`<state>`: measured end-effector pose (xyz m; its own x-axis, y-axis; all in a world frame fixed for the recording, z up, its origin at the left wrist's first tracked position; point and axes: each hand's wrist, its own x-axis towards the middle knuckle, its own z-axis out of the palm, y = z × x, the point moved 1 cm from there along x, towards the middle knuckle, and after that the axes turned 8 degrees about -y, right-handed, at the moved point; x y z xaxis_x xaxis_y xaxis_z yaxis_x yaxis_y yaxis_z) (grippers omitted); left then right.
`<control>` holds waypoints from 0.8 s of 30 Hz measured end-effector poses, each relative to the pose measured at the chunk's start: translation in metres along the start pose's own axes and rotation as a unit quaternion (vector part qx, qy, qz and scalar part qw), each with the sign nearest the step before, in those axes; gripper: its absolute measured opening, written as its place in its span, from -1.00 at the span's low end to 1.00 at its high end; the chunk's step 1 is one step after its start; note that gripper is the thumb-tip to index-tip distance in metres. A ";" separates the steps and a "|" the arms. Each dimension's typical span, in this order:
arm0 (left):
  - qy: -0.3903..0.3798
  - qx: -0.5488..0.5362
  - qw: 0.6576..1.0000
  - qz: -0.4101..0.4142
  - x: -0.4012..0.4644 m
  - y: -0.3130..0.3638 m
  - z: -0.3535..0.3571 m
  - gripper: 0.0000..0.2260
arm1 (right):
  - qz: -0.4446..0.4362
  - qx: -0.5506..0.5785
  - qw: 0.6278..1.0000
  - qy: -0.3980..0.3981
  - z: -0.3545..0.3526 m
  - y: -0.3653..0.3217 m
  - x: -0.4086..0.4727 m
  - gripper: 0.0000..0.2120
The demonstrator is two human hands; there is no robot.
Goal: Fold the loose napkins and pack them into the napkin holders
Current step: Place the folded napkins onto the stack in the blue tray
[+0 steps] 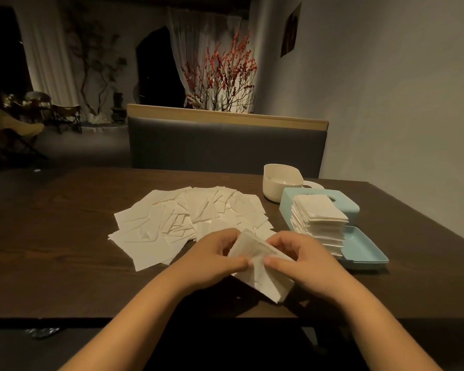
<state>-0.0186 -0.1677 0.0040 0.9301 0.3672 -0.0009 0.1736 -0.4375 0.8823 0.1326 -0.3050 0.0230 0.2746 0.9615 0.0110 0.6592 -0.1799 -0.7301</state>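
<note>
in the head view, both hands met over the near middle of the dark wooden desk [65, 250]. the left hand [212, 257] and the right hand [303, 259] each pinched the same white napkin [260, 274] between thumb and curled fingers, so the fingers of both were grasping it. the napkin was partly folded, its lower corner pointing down toward the desk's near edge, and it was held just above the desk.

beyond the hands lay a wide spread of loose napkins [188, 218], flat and overlapping in a fan across the desk's middle.

to the right stood a light blue napkin holder tray [364, 250], open on top. a tall stack of folded napkins [319, 223] sat in its far part, rising well above the rim; the near part of the tray showed bare blue floor. just behind the stack, touching or nearly touching it, lay a light blue lid [346, 207] with a slot in its top.

farther back was a cream napkin holder [279, 183], an oval tub open on top; its inside looked pale, and whether anything lay in it could not be told. a cream lid [314, 185] peeked out just behind the blue lid.

a grey padded bench [225, 145] faced the desk's far side.
</note>
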 end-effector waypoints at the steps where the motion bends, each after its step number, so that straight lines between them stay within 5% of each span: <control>1: -0.012 -0.012 1.000 0.004 0.001 0.006 0.003 -0.77 | 0.004 -0.008 1.000 -0.015 -0.003 -0.005 -0.004 -0.88; 7: 0.048 -0.139 0.986 0.075 0.018 0.048 0.030 -0.77 | 0.017 0.013 0.999 0.047 -0.033 -0.022 -0.031 -0.87; 11: 0.136 -0.160 0.968 0.138 0.041 0.077 0.045 -0.83 | 0.003 0.087 0.980 0.180 -0.080 -0.018 -0.053 -0.89; 15: 0.225 -0.198 0.946 0.122 0.070 0.085 0.056 -0.87 | 0.082 0.184 0.918 0.342 -0.139 0.025 -0.060 -0.82; 19: 0.251 -0.231 0.938 0.054 0.092 0.074 0.068 -0.88 | 0.235 0.082 0.928 0.279 -0.155 0.073 -0.039 -0.71; 24: 0.248 -0.248 0.937 -0.005 0.105 0.054 0.080 -0.89 | 0.296 0.081 0.930 0.200 -0.135 0.089 0.000 -0.67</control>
<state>0.1148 -0.2184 0.0139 0.6438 0.7586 0.1001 -0.1050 -0.0420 0.9936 0.2855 -0.3491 0.0500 0.8166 0.5430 -0.1959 0.2038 -0.5886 -0.7823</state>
